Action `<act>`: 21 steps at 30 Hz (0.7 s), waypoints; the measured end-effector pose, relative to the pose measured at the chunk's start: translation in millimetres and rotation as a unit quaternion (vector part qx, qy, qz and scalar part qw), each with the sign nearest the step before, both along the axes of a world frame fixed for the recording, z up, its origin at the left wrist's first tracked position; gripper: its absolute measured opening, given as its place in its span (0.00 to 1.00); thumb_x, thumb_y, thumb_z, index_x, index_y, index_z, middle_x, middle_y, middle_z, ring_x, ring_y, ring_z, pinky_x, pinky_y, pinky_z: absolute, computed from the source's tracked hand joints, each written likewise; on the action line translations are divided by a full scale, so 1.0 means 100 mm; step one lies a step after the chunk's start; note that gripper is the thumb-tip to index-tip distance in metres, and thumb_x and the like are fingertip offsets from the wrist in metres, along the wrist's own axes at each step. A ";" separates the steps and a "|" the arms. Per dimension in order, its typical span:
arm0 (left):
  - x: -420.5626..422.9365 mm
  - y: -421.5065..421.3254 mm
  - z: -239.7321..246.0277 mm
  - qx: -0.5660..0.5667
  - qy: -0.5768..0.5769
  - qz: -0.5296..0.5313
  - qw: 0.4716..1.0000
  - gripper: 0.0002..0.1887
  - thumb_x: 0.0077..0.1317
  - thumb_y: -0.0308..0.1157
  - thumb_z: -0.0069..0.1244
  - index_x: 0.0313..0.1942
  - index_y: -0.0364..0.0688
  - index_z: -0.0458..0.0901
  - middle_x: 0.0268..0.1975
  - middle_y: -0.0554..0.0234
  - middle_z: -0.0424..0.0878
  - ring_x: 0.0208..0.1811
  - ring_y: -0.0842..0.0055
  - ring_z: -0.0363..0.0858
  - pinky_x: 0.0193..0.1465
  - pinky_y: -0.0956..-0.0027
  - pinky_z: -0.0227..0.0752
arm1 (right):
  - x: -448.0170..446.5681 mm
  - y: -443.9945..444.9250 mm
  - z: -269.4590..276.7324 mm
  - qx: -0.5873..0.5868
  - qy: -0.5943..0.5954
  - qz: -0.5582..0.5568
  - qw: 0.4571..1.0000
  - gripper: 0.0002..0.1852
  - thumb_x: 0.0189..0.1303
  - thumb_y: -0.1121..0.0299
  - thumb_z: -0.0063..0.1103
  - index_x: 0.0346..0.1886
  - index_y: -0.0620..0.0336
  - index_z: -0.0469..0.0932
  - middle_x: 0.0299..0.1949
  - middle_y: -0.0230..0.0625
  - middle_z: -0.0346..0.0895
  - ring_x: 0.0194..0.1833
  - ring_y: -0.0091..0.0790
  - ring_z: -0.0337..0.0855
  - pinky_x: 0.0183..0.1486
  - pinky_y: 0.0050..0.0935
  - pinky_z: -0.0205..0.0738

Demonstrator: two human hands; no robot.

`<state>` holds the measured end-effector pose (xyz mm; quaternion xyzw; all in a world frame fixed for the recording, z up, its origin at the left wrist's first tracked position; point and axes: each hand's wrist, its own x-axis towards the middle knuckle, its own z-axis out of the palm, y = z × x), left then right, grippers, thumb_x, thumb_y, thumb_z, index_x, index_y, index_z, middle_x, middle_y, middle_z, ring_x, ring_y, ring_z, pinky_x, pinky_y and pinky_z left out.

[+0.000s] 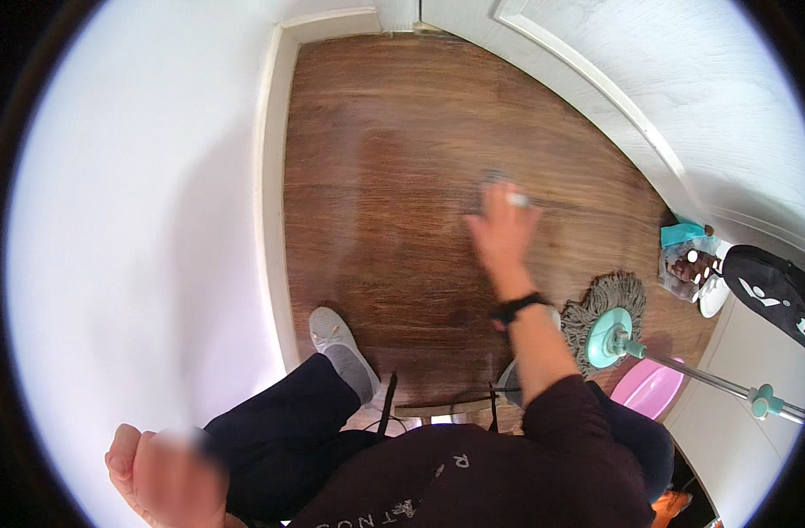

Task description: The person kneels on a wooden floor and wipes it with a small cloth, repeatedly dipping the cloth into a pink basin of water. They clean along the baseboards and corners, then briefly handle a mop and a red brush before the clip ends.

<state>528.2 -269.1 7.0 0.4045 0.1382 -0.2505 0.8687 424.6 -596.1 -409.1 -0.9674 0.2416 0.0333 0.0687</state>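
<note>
My right hand (507, 224) reaches down over the brown wood-look floor (389, 218), motion-blurred, its thumb and little finger spread. A small dark grey patch (493, 177) shows at its fingertips; whether it is a held thing or a shadow is unclear. Something whitish, perhaps a ring, sits on one finger. A black band (522, 307) circles that wrist. Low at the left, my left hand (168, 472) has its fingers curled, beside the white wall (132, 231) and over my left knee. A blurred patch covers part of it, so its grip is hidden.
At right stands a string mop (633, 290) with a teal head and metal pole. Near it are a pink basin (650, 389), a plastic bag (683, 267) and a black bag (769, 290). A white panelled door (613, 86) and a skirting board (274, 198) border the floor.
</note>
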 end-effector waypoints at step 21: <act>0.07 -0.11 0.05 -0.060 0.085 -0.014 0.994 0.08 0.75 0.33 0.42 0.35 0.47 0.77 0.27 0.72 0.73 0.30 0.79 0.68 0.37 0.69 0.63 | -0.49 -0.66 -0.04 -0.048 0.031 -0.193 0.980 0.39 0.63 0.44 0.55 0.73 0.54 0.62 0.77 0.43 0.53 0.77 0.49 0.49 0.68 0.72 0.42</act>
